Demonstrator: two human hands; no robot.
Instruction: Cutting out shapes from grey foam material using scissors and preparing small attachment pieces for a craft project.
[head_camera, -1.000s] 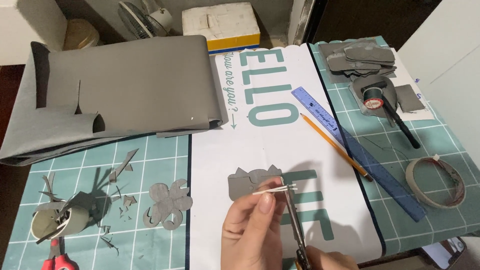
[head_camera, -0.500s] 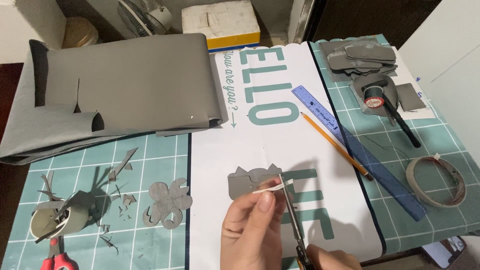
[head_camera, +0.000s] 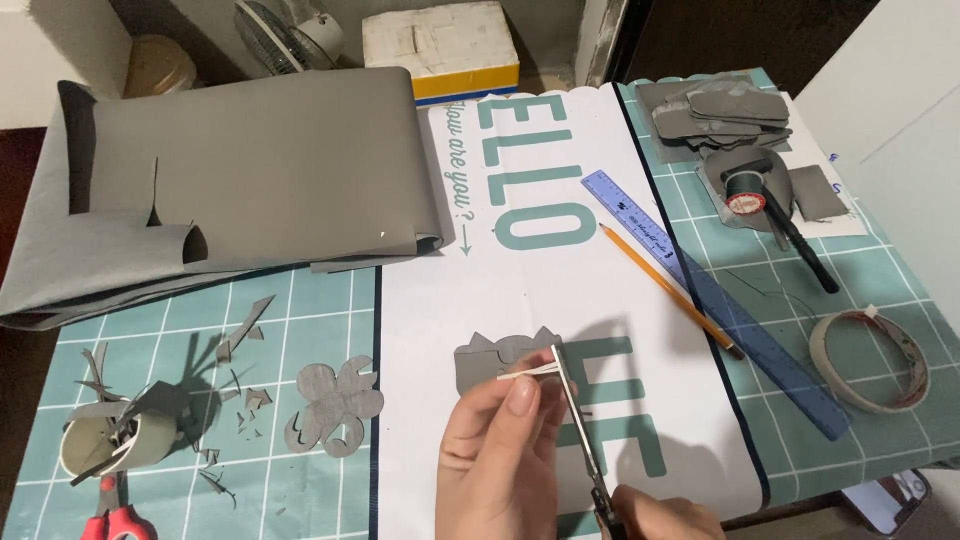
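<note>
Currently the left hand (head_camera: 500, 455), low centre of the frame, is pinching a small grey cutout (head_camera: 500, 362) between thumb and fingertips, with a thin pale strip (head_camera: 525, 374) sticking out to the right from that pinch. Right hand (head_camera: 665, 515) sits at the bottom edge, mostly cropped, clenched around the handles of the scissors (head_camera: 580, 430). Scissor blades run up and slightly left from the right hand, long axis near vertical, tips meeting the right end of the pale strip, so the strip lies roughly crosswise to the blades. Cutout is just above the left hand and left of the blade tips; left hand is nearer to it than the right. Cutout looks flat, dull grey, roughly rectangular with small pointed tabs along its top edge; lower part hidden by the fingers. It's held over the white banner (head_camera: 520, 300) with teal lettering, which lies on the green cutting mat (head_camera: 300, 300) on the tabletop. Left of it on the mat: a grey flower-shaped cutout (head_camera: 335, 405). Pencil (head_camera: 670, 290) and blue ruler (head_camera: 700, 285) lie diagonally to the upper right.
</note>
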